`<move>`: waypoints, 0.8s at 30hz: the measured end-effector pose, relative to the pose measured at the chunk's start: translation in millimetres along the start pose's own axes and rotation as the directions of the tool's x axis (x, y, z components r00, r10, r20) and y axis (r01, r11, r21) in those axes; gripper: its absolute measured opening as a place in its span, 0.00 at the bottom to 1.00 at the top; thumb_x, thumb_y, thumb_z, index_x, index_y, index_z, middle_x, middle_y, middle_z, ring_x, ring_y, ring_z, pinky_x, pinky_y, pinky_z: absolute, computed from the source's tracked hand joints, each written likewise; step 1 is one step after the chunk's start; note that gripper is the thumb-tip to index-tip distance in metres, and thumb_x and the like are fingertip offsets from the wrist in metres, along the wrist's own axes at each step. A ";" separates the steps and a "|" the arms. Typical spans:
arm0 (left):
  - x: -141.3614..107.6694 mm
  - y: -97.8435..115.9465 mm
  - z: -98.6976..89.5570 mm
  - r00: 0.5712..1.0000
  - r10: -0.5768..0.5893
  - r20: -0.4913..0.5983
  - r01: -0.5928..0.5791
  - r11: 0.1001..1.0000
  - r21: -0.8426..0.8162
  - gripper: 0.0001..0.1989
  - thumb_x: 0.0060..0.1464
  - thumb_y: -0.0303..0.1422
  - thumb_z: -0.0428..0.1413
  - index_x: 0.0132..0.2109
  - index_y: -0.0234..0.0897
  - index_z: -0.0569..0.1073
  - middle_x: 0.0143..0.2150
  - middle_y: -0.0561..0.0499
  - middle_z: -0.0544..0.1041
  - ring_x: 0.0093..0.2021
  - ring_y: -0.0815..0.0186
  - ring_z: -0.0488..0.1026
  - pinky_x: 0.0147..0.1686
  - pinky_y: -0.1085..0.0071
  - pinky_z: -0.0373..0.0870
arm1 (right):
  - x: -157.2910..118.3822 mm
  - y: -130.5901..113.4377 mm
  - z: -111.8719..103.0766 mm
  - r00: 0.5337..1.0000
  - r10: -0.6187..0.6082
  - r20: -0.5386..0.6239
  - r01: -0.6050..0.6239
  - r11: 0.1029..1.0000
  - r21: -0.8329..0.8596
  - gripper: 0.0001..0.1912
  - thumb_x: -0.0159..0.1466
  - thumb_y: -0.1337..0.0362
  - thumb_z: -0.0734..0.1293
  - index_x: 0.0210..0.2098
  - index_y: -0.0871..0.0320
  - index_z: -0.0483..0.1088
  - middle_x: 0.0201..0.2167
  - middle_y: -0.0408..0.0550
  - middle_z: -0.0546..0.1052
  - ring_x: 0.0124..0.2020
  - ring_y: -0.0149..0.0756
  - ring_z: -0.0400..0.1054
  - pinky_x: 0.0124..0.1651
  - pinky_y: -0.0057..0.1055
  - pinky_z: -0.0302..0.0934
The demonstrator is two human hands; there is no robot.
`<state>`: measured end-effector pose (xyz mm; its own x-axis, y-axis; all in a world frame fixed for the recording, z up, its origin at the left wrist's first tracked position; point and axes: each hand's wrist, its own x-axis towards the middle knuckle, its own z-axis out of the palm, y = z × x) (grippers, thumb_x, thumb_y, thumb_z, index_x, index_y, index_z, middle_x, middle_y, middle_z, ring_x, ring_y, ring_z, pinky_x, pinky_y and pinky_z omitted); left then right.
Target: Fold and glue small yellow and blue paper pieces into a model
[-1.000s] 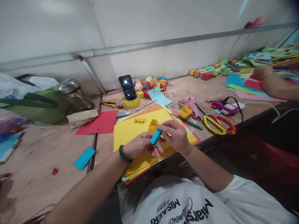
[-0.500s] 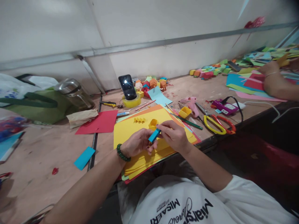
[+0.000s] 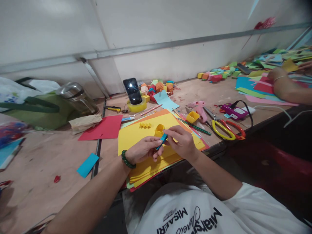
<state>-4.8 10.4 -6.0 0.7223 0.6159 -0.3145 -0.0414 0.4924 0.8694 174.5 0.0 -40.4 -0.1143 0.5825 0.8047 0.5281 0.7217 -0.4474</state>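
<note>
Between my two hands is a narrow folded strip of blue paper (image 3: 162, 141), held above a stack of yellow paper (image 3: 131, 139). My left hand (image 3: 146, 148), with a green bead bracelet at the wrist, pinches its lower end, thumb on top. The fingers of my right hand (image 3: 181, 141) close on its upper end. Just beyond the strip sits a small yellow folded-paper cup (image 3: 159, 130), partly hidden by my fingers. A zigzag-folded yellow paper piece (image 3: 145, 125) lies on the stack to its left.
Right of the stack lie another yellow paper cup (image 3: 192, 117), a pink glue gun (image 3: 200, 110), a green pencil (image 3: 195, 126) and scissors (image 3: 223, 130). A phone (image 3: 133, 91) leans on a tape roll (image 3: 136, 106). Red paper (image 3: 102, 128) lies left. A co-worker's hand (image 3: 278, 76) is far right.
My left thumb has moved up onto the blue strip and now covers more of it. The strip is turned slightly. The co-worker's hand at the far right has shifted a little.
</note>
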 end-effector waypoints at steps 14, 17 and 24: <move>0.8 -3.0 -0.6 0.998 0.059 0.010 -0.059 0.998 0.002 0.22 0.48 0.42 0.64 0.44 0.28 0.76 0.24 0.52 0.74 0.18 0.76 0.64 0.21 0.78 0.66 | 15.2 -1.7 0.1 0.754 0.588 0.293 -0.633 0.534 0.560 0.14 0.50 0.64 0.70 0.36 0.59 0.69 0.25 0.42 0.75 0.27 0.30 0.71 0.31 0.27 0.68; 1.8 -3.9 0.7 0.997 0.082 0.009 -0.082 0.996 0.044 0.23 0.47 0.44 0.63 0.44 0.28 0.76 0.25 0.51 0.75 0.18 0.76 0.65 0.20 0.78 0.65 | 15.6 -3.5 0.1 0.753 0.607 0.253 -0.618 0.521 0.590 0.15 0.50 0.65 0.70 0.36 0.58 0.66 0.24 0.40 0.75 0.25 0.29 0.71 0.30 0.27 0.67; 2.5 -5.0 9.0 0.977 0.209 -0.034 -0.192 0.943 0.272 0.22 0.52 0.47 0.59 0.43 0.30 0.75 0.27 0.48 0.78 0.19 0.74 0.67 0.22 0.77 0.62 | 12.7 -4.4 2.8 0.797 0.582 0.161 -0.533 0.553 0.641 0.18 0.53 0.60 0.71 0.37 0.55 0.61 0.22 0.37 0.73 0.22 0.29 0.69 0.28 0.27 0.67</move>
<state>3.5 4.0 -7.7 0.6738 0.7258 -0.1384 0.0095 0.1787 0.9839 168.4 5.2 -29.3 0.0810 0.9444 0.3185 -0.1861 0.3283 -0.9261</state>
